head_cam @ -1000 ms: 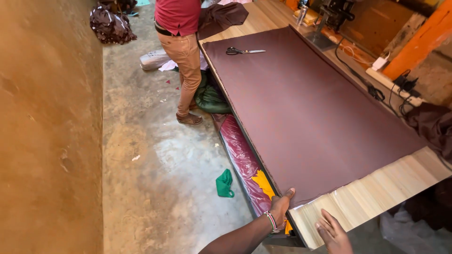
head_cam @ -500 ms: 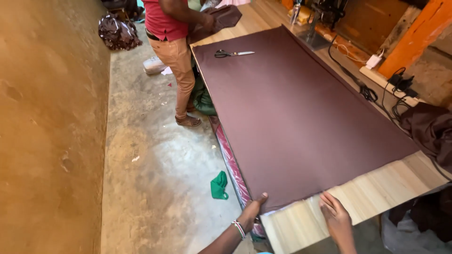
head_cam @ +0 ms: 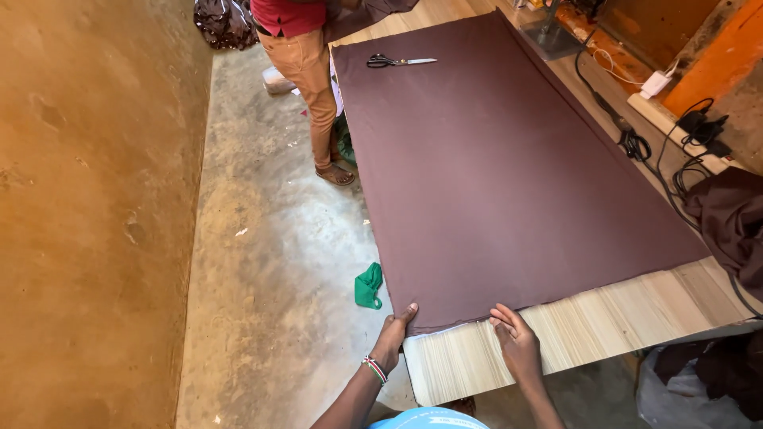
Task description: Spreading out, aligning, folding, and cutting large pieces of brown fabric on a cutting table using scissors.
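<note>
Counts: one sheet of brown fabric (head_cam: 509,167), one wooden table (head_cam: 604,326), one pair of scissors (head_cam: 400,60), one green cloth scrap (head_cam: 368,286) on the concrete floor (head_cam: 270,238). Two hands of the wearer in view, plus one other person (head_cam: 306,71) standing at the table's left side near the far end, seen only from waist down: red shirt, tan trousers, sandals.

Fabric lay flat across most of the tabletop, near edge stopping short of the near end, so a strip of bare pale wood showed there. Scissors rested on the fabric near the far end, well apart from both hands.

Left hand (head_cam: 393,340) was at the near left corner of the fabric, at the table's side edge. Fingers curled round the table edge below the corner, thumb lying on top against the fabric edge. Loose pinch on the corner, not a fist. Beaded bracelet on that wrist.

Right hand (head_cam: 517,343) lay palm down on the bare wood, fingers partly spread, fingertips touching the fabric's near edge. Flat press, nothing gripped.

Dark cloth heap (head_cam: 731,222) sat at the right side of the table; black cables (head_cam: 675,155) ran along that side. Green scrap lay just left of the table, near the left hand.
</note>
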